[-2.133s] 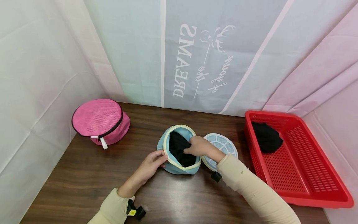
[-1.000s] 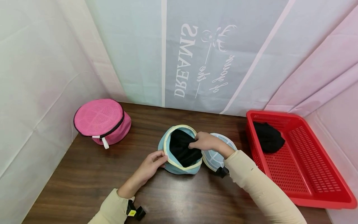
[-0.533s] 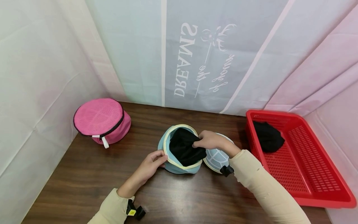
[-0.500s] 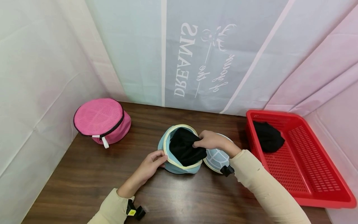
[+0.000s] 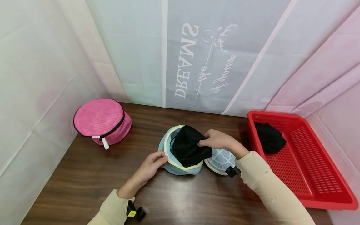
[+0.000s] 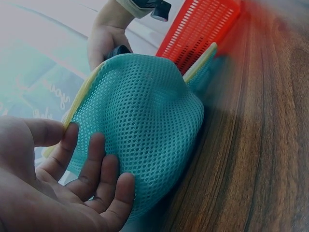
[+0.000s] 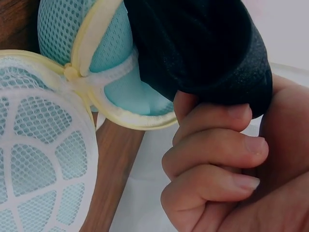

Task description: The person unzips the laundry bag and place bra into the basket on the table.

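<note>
A blue mesh laundry bag (image 5: 168, 167) with a pale yellow rim sits on the table, its stiff round lid (image 5: 220, 161) folded out to the right. My left hand (image 5: 149, 167) pinches the bag's rim between thumb and index finger; in the left wrist view the other fingers lie along the mesh. My right hand (image 5: 220, 139) grips the edge of a black cloth garment (image 5: 189, 147), which rises partly out of the bag's mouth. The garment's lower part is hidden inside. In the right wrist view the black fabric (image 7: 193, 43) is bunched above curled fingers.
A zipped pink mesh laundry bag (image 5: 99, 118) stands at the back left. On the right is a red plastic basket (image 5: 317, 201) with another black cloth item (image 5: 270, 137) in its far left corner. A hanging fabric backdrop (image 5: 208, 62) stands behind the wooden table (image 5: 168, 203).
My right hand has moved right and slightly up, drawing the black garment partly out of the blue bag. My left hand has stayed at the rim.
</note>
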The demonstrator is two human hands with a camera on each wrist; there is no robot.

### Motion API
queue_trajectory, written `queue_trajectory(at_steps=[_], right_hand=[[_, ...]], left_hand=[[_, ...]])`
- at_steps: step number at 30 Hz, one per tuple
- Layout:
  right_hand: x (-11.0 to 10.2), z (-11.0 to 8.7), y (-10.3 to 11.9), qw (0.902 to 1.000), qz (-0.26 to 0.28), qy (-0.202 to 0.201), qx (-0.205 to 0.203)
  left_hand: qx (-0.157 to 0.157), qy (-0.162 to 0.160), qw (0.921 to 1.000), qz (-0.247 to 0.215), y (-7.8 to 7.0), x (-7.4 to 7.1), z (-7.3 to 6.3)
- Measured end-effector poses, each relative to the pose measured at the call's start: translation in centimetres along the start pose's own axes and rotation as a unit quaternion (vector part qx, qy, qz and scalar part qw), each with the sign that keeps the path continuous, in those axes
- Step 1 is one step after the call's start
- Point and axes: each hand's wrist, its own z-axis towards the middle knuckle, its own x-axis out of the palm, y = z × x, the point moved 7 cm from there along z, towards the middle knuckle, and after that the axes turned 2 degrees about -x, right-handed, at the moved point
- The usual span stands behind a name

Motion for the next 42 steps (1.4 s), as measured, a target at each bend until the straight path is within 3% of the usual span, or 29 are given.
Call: queue_trajectory(at_steps=[17, 36, 42], right_hand=[[-1.1, -1.1, -0.7, 0.9993, 0.029, -0.014, -0.021], [-3.4, -2.9, -1.5, 0.9933, 0.115, -0.001, -0.010], [-4.5, -3.8, -1.5, 0.9928, 0.119, -0.011, -0.012]], left_hand=[[-0.007, -0.003, 1.0000, 0.000, 0.0, 0.0, 0.0], [0.000, -0.005, 0.9999, -0.010, 0.1, 0.0, -0.1], [0.005, -0.007, 0.9999, -0.008, 0.0, 0.0, -0.1]])
